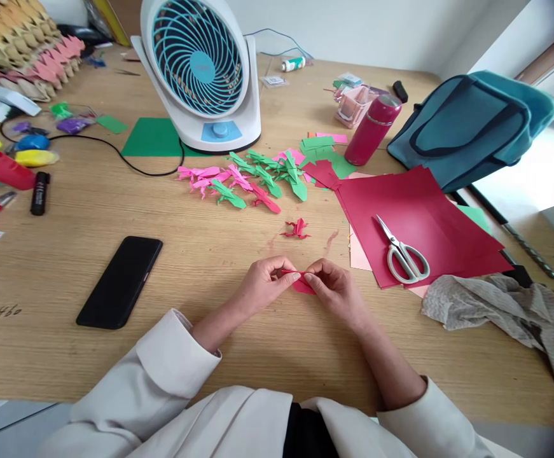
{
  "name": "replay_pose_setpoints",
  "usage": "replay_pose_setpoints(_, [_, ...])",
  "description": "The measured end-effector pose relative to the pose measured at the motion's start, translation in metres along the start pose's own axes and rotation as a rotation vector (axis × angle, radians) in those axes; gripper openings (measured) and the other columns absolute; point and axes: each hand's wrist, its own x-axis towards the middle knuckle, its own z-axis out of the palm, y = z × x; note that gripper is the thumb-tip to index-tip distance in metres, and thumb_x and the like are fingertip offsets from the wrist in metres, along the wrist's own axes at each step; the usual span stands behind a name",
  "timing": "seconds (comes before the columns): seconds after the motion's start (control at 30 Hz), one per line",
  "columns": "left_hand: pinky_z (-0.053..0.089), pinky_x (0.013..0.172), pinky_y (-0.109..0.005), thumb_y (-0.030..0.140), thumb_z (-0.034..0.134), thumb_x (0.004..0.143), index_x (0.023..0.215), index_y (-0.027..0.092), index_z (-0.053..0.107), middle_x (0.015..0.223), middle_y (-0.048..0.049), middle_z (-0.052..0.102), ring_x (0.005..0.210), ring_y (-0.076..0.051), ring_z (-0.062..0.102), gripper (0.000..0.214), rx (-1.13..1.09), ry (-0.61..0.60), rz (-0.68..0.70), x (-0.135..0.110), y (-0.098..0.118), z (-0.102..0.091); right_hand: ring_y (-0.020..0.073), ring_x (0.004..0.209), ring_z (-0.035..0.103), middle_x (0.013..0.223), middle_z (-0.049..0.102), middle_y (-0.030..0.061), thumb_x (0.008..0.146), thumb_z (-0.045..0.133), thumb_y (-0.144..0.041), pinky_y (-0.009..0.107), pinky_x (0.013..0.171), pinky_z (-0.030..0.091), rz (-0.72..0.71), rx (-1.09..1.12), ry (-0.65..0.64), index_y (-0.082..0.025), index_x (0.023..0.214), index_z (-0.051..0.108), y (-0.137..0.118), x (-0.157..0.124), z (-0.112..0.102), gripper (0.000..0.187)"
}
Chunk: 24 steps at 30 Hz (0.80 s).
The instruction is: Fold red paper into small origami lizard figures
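Head view: a small piece of red paper point(304, 288) is pinched between the thumb and fingers of both the left hand point(268, 283) and the right hand point(338, 289), close above the wood-grained tabletop point(267, 366); whether the wood is touched cannot be told. Beyond it, a sharply creased, thin-limbed red figure point(297, 228) is set apart from a cluster of angular folded figures point(296, 181), mostly green and pink. At right, smooth red sheets point(434, 203) are overlapped, metal-bladed scissors point(395, 243) laid on top; a crumpled, textured grey cloth point(500, 308) is seen just beside.
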Motion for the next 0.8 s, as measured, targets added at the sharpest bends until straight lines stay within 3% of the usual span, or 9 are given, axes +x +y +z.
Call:
replay_pose_setpoints(0.23, [0.031, 0.049, -0.019, 0.039, 0.058, 0.087, 0.080, 0.013, 0.069, 0.054, 0.0049, 0.050, 0.049, -0.007, 0.040, 0.029, -0.003, -0.036, -0.056, 0.000, 0.004, -0.005, 0.0107, 0.058, 0.043, 0.064, 0.051, -0.0024, 0.091, 0.058, -0.037, 0.024, 0.053, 0.033, 0.008, -0.003, 0.007, -0.017, 0.077, 0.058, 0.004, 0.002, -0.004, 0.025])
replay_pose_setpoints(0.37, [0.031, 0.049, -0.018, 0.038, 0.058, 0.086, 0.077, 0.013, 0.070, 0.053, 0.0050, 0.049, 0.049, -0.007, 0.040, 0.028, 0.071, 0.028, -0.057, -0.001, 0.004, -0.004, 0.0136, 0.066, 0.052, 0.077, 0.060, 0.0008, 0.093, 0.055, -0.034, 0.025, 0.059, 0.042, -0.049, -0.094, 0.055, -0.019, 0.093, 0.061, 0.004, 0.000, -0.002, 0.016])
replay_pose_setpoints(0.5, [0.033, 0.051, -0.018, 0.031, 0.058, 0.086, 0.072, 0.013, 0.068, 0.054, 0.0046, 0.051, 0.052, -0.007, 0.044, 0.025, 0.186, 0.127, -0.025, -0.004, 0.005, 0.001, 0.0185, 0.087, 0.059, 0.099, 0.061, 0.0061, 0.094, 0.055, -0.027, 0.033, 0.077, 0.049, -0.270, -0.406, 0.169, -0.021, 0.105, 0.060, -0.002, -0.013, -0.001, 0.014])
replay_pose_setpoints(0.57, [0.035, 0.051, -0.018, 0.029, 0.056, 0.087, 0.075, 0.014, 0.068, 0.055, 0.0042, 0.054, 0.052, -0.008, 0.047, 0.024, 0.197, 0.131, -0.036, -0.006, 0.005, 0.003, 0.0222, 0.099, 0.057, 0.108, 0.060, 0.0091, 0.093, 0.056, -0.025, 0.038, 0.086, 0.048, -0.376, -0.600, 0.154, -0.021, 0.110, 0.059, -0.004, -0.022, 0.001, 0.018])
replay_pose_setpoints(0.8, [0.039, 0.052, -0.018, 0.021, 0.049, 0.088, 0.085, 0.017, 0.071, 0.062, 0.0020, 0.064, 0.055, -0.009, 0.057, 0.022, 0.263, 0.053, -0.077, -0.011, 0.006, 0.007, 0.0238, 0.091, 0.054, 0.110, 0.065, 0.0093, 0.093, 0.059, -0.024, 0.039, 0.077, 0.040, -0.562, -1.139, 0.078, -0.021, 0.109, 0.061, 0.000, -0.037, 0.006, 0.017])
